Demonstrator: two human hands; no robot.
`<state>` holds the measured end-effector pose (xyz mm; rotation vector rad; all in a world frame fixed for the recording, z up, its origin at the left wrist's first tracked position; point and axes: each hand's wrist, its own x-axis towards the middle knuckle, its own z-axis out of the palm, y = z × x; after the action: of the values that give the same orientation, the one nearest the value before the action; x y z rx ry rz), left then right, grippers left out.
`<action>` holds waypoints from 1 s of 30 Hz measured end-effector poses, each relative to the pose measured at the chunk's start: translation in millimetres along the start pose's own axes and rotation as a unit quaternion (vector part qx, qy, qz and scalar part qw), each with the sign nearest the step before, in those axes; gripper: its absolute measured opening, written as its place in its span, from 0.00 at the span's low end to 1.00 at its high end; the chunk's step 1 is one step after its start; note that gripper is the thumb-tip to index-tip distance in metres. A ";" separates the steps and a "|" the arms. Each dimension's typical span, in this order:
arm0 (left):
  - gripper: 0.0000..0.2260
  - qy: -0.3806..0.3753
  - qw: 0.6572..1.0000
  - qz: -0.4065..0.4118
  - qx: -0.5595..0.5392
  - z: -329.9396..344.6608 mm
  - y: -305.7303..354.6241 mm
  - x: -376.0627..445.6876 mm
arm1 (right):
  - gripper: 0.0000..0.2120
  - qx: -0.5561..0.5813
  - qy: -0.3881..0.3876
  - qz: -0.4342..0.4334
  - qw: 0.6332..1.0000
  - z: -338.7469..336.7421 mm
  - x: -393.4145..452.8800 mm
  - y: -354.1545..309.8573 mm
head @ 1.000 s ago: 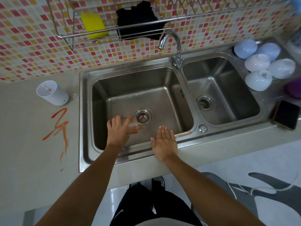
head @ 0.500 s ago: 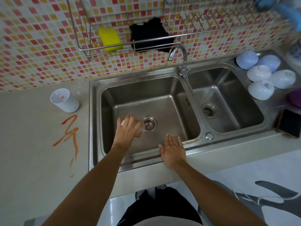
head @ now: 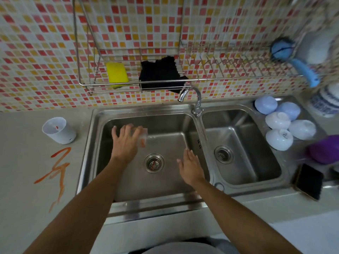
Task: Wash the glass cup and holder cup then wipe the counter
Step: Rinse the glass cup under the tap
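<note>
Standing out on the counter (head: 22, 208), well off to the left of the left hand (head: 124, 142): white holder cup (head: 58, 130), beside orange smears (head: 56, 169), waiting its turn. Gripping the glass cup (head: 143, 138) inside the left sink (head: 170, 125), fingers curling round it, likely bringing it toward the tap (head: 190, 99). Hovering flat and spread, holding nothing: right hand (head: 190, 167), probably readying to help.

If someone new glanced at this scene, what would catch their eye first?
Probably the orange smear on the grey counter, left of the sink, near the white holder cup. Next, the left hand holding a glass cup over the left basin.
</note>
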<state>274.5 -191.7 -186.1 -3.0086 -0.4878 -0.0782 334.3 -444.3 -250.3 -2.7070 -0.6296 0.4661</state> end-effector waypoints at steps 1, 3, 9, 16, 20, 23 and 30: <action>0.32 0.000 1.000 -0.010 -0.017 -2.7 9.5 5.9 | 0.31 0.010 0.017 0.007 1.000 -12.2 14.6 5.5; 0.32 0.006 0.999 -0.022 -0.046 -6.7 30.3 15.9 | 0.31 0.037 0.051 0.022 0.998 -34.4 44.4 16.1; 0.35 0.029 0.977 -0.052 -0.204 -14.2 84.0 61.3 | 0.23 0.196 0.162 0.053 0.966 -98.2 135.2 30.5; 0.36 0.035 0.916 -0.087 -0.390 -14.9 103.7 100.7 | 0.16 0.199 0.106 0.052 0.973 -111.8 188.2 40.6; 0.38 0.016 0.882 -0.113 -0.458 -18.4 105.8 106.4 | 0.14 0.145 0.083 0.003 0.986 -99.1 199.0 42.8; 0.38 0.026 0.877 -0.111 -0.467 -19.3 108.6 108.6 | 0.13 0.105 0.082 -0.001 0.991 -96.1 203.0 42.2; 0.38 0.037 0.872 -0.104 -0.476 -21.9 115.3 113.0 | 0.10 0.087 0.090 -0.022 0.992 -97.2 204.1 46.7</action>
<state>417.4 -267.4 -166.6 -3.8401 -1.0143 -0.6227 561.7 -410.7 -229.6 -2.5292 -0.5694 0.2494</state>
